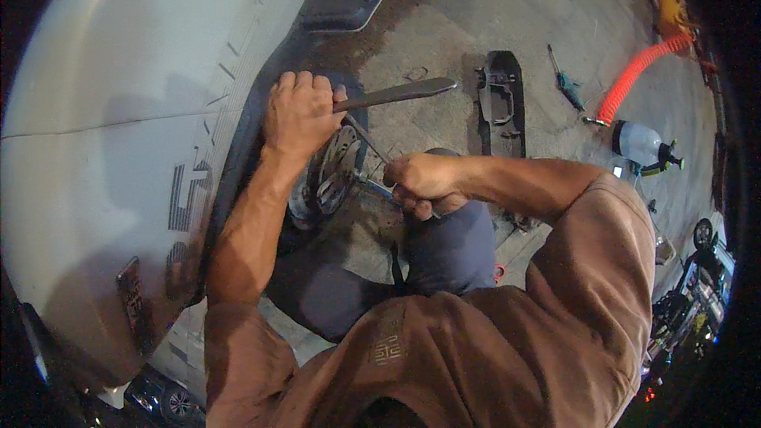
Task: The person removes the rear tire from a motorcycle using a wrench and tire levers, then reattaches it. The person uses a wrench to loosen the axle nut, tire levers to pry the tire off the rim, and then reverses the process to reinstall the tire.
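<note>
My left hand [301, 111] is closed in a fist beside the wheel arch of a pale car. Out of its thumb side sticks a dark flat bar [400, 93] with a rounded end, pointing right. Below it is a round metal brake disc or hub [337, 170], partly in shadow. Close to its right edge, my right hand [428, 182] is closed round a shiny metal hand tool [377, 187], most of which the fingers hide. A thin metal rod [368, 138] slants from near my left hand down to my right fingers.
The car's pale body [135, 127] fills the left side. On the concrete lie a long black plastic part [501, 103] and a teal-handled screwdriver [567, 89]. A red coiled air hose [638, 75] and a spray bottle [638, 144] are farther right. Motorcycles stand at the lower right.
</note>
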A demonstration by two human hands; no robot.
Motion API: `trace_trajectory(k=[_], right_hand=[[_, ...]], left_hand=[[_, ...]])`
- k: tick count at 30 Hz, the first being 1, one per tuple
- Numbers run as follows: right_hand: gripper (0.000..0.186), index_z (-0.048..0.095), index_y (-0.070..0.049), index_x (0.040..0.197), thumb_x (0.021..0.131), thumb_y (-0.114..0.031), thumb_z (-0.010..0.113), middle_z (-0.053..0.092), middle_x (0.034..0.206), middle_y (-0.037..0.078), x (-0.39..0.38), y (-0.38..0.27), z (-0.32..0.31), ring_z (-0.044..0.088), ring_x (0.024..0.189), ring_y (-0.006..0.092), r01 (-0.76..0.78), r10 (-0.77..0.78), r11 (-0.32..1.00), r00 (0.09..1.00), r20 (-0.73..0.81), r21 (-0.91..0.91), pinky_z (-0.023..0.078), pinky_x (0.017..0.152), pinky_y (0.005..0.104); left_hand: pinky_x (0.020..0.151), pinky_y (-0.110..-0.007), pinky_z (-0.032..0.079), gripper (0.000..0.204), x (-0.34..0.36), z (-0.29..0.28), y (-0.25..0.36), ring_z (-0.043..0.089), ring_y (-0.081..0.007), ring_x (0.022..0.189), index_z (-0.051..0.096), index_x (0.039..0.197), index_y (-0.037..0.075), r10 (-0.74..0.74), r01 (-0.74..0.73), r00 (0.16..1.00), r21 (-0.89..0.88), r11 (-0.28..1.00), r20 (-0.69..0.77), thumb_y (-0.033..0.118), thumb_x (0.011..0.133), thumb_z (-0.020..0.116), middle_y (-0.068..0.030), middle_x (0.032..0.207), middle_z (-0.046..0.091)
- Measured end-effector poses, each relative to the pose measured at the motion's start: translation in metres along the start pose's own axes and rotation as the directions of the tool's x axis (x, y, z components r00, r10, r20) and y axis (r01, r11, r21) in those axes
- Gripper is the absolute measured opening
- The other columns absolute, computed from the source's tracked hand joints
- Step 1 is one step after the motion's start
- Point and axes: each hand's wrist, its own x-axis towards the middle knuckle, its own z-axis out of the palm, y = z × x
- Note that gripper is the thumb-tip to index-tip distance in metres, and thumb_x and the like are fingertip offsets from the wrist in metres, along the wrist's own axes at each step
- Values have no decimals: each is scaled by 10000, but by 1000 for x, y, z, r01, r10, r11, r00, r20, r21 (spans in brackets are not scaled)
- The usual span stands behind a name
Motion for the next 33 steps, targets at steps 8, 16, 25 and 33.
trace_trajectory(k=[8, 16, 25, 33], right_hand=[[195, 446, -85, 809, 957, -202, 396, 404, 612, 26, -13, -13, -24, 375, 484, 111, -195, 207, 963, 977, -45, 184, 308, 369, 258], [124, 485, -81, 863, 941, -175, 470, 411, 627, -5, -16, -10, -57, 412, 491, 96, -162, 157, 986, 982, 102, 42, 320, 378, 247], [243, 562, -46, 1079, 945, -240, 504, 486, 657, 29, -24, -26, -84, 490, 478, 120, -72, 93, 929, 995, 39, -362, 399, 392, 279], [388, 623, -84, 1198, 880, -306, 605, 630, 784, 59, -61, -65, -115, 568, 623, 155, -147, -142, 699, 930, -338, -700, 459, 499, 305]], left_hand=[[683, -437, 502, 270, 0, -1, 2, 597, -311, 769, 629, 693, 33, -25, 25, 999, 4, 1000, 25, 283, 790, 667, -138, 749, 617], [615, -445, 485, 226, -1, 2, 0, 567, -322, 698, 573, 687, 55, 28, -29, 997, -16, 999, -66, 225, 740, 711, -126, 726, 565], [622, -436, 484, 247, 0, 5, -3, 559, -310, 709, 575, 703, 69, 27, -27, 999, -5, 1000, -45, 251, 698, 743, -108, 743, 568], [614, -420, 489, 233, -3, 10, 0, 575, -305, 706, 605, 652, 69, 95, -92, 987, 26, 995, -130, 252, 719, 733, -106, 724, 597]])
